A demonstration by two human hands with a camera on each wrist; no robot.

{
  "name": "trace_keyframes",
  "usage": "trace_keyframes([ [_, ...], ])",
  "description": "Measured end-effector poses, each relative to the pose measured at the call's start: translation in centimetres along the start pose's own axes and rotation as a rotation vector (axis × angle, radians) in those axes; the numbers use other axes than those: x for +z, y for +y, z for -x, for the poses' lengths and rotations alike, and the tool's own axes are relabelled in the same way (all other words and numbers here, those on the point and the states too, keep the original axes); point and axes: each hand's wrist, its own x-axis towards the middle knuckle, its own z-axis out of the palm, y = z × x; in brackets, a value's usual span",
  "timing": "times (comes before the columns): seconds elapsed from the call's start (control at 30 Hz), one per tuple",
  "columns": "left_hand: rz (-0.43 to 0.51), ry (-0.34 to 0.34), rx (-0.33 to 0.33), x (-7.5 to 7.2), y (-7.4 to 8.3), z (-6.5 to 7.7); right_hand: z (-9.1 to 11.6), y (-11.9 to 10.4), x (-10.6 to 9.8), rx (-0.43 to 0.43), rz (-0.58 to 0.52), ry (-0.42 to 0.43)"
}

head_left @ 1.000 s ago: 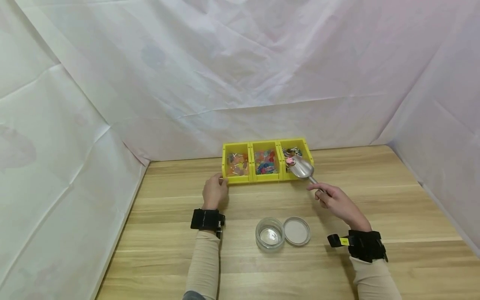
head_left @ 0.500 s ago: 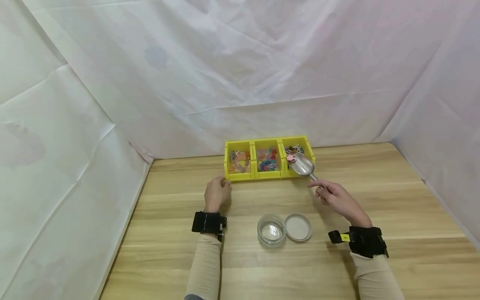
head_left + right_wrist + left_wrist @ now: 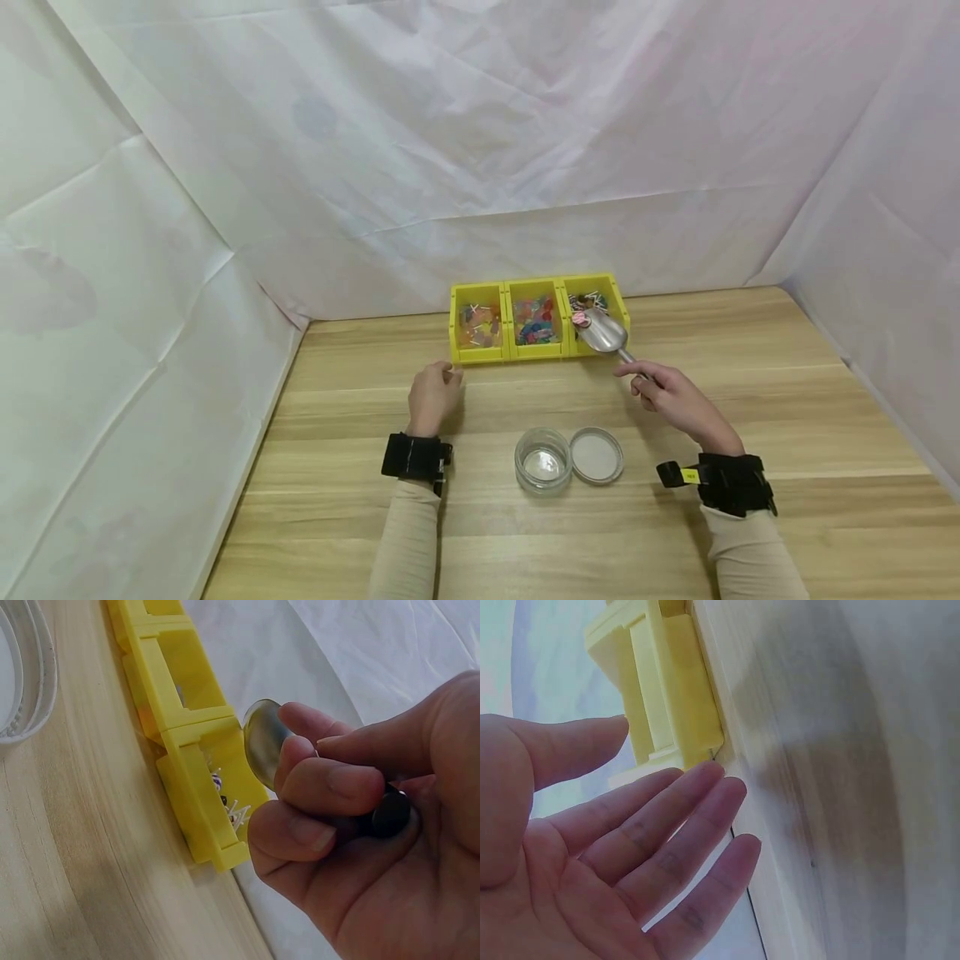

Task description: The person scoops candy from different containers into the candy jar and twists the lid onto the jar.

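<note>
My right hand [image 3: 675, 404] grips the handle of a metal scoop [image 3: 602, 333], held over the right compartment of a yellow three-part bin [image 3: 487, 354]. A pink-and-white swirled lollipop head [image 3: 581, 319] shows at the scoop's front end. In the right wrist view the fingers curl round the dark handle end [image 3: 391, 815], and several lollipops [image 3: 236, 814] lie in the nearest compartment. My left hand [image 3: 433, 398] is by the bin's front left corner, holding nothing. The left wrist view shows its palm [image 3: 570, 900], with fingers extended; whether a fingertip touches the bin I cannot tell.
A clear glass jar [image 3: 543, 483] stands on the wooden table [image 3: 322, 500] before the bin. Its round lid [image 3: 596, 456] lies against the jar's right side. Small colourful sweets fill the left and middle compartments. White cloth [image 3: 450, 150] hangs close behind the bin.
My left hand has drawn slightly back from the bin's corner, its fingers loosening. The scoop and right hand stay nearly in place over the right compartment. The head view has shifted slightly.
</note>
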Motion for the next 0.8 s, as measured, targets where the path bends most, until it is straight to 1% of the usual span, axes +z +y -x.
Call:
trace_keyframes([
  [0.23,0.006,0.001,0.058,-0.1,0.6,1.0,0.0,0.0,0.0,0.009,0.018,-0.004],
  [0.57,0.015,-0.050,0.066,0.1,1.8,2.4,0.1,-0.2,0.0,0.015,0.013,-0.023],
  [0.8,0.013,-0.083,0.129,0.1,2.5,3.6,0.4,-0.7,0.0,-0.001,0.013,-0.029],
])
